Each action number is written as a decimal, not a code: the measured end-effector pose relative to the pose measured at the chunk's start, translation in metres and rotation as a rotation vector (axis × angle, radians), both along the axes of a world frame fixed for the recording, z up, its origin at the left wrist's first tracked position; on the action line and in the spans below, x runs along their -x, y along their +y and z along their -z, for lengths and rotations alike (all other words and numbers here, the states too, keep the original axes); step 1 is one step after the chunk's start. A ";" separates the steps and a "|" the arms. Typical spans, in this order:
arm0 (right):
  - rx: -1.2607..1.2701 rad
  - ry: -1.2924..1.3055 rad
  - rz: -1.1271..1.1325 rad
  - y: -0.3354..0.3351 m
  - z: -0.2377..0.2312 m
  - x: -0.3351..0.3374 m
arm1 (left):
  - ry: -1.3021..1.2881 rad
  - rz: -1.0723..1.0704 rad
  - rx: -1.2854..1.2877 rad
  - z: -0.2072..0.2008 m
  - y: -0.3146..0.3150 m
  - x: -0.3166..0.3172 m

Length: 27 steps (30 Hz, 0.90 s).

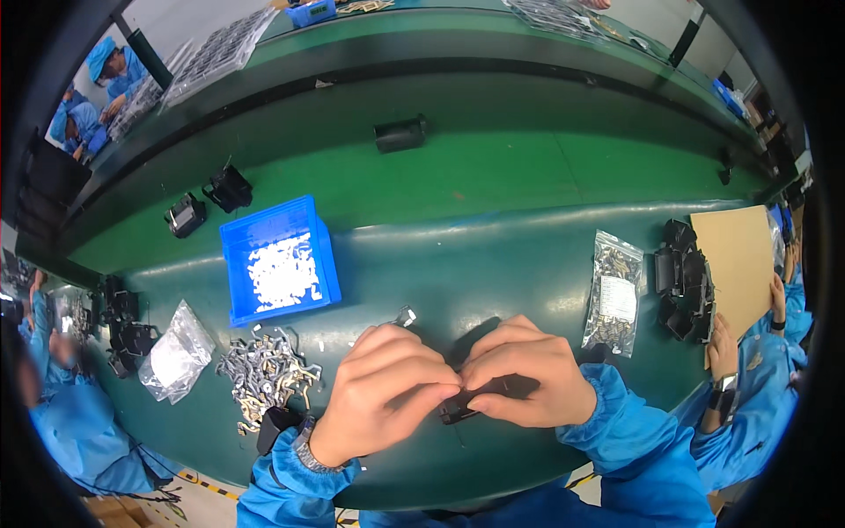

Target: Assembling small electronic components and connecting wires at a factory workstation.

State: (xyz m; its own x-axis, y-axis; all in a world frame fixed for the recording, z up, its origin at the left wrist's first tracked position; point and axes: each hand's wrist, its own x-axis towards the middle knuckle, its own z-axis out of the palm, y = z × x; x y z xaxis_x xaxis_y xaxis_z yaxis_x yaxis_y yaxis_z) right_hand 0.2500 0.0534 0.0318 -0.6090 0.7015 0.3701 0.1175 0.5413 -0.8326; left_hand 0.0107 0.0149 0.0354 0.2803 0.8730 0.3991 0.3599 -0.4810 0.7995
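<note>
In front of me on the green table, a small black plastic housing (456, 410) lies beneath my fingers, partly hidden by them. My left hand (383, 387) is closed in a pinch at the housing's upper edge; whatever sits between its fingertips is too small or covered. Close against it, my right hand (532, 374) grips the housing, its thumb along the near side and its index finger meeting the left fingertips. A heap of short grey and cream cables with connectors (264, 374) lies left of my left hand. One loose connector piece (405, 316) rests just beyond that hand.
A blue bin (326, 264) holds many small white pieces. Clear bags lie left (179, 352) and right (613, 295). Black housings are stacked at right (685, 282) and left (123, 326); others stand on the green ledge (493, 176). Co-workers sit at both sides, one beside a cardboard sheet (731, 264).
</note>
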 end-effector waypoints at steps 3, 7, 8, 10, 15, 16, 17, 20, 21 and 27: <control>0.085 0.035 -0.043 0.004 0.001 -0.003 | -0.057 0.008 0.015 0.001 0.001 -0.001; 0.170 0.106 -0.048 0.008 -0.003 -0.009 | -0.041 -0.009 -0.039 0.001 0.000 0.002; 0.176 0.099 -0.056 0.010 -0.005 -0.011 | -0.017 -0.059 -0.039 -0.001 0.000 0.004; 0.177 0.156 -0.101 0.016 -0.012 -0.017 | 0.052 0.042 -0.023 0.000 0.004 0.007; 0.067 0.080 -0.284 0.027 -0.025 -0.026 | 0.391 0.227 -0.064 0.014 0.002 0.008; 0.010 0.011 -0.344 0.028 -0.028 -0.024 | 0.383 0.214 -0.070 0.017 0.002 0.008; -0.047 -0.056 -0.404 0.030 -0.029 -0.023 | 0.376 0.209 -0.062 0.019 0.002 0.009; -0.075 -0.121 -0.446 0.025 -0.021 -0.021 | 0.364 0.215 -0.039 0.018 0.001 0.011; -0.084 -0.148 -0.442 0.023 -0.019 -0.021 | 0.355 0.217 -0.038 0.019 0.001 0.011; -0.066 -0.224 -0.442 0.021 -0.021 -0.021 | 0.340 0.213 -0.036 0.020 0.000 0.010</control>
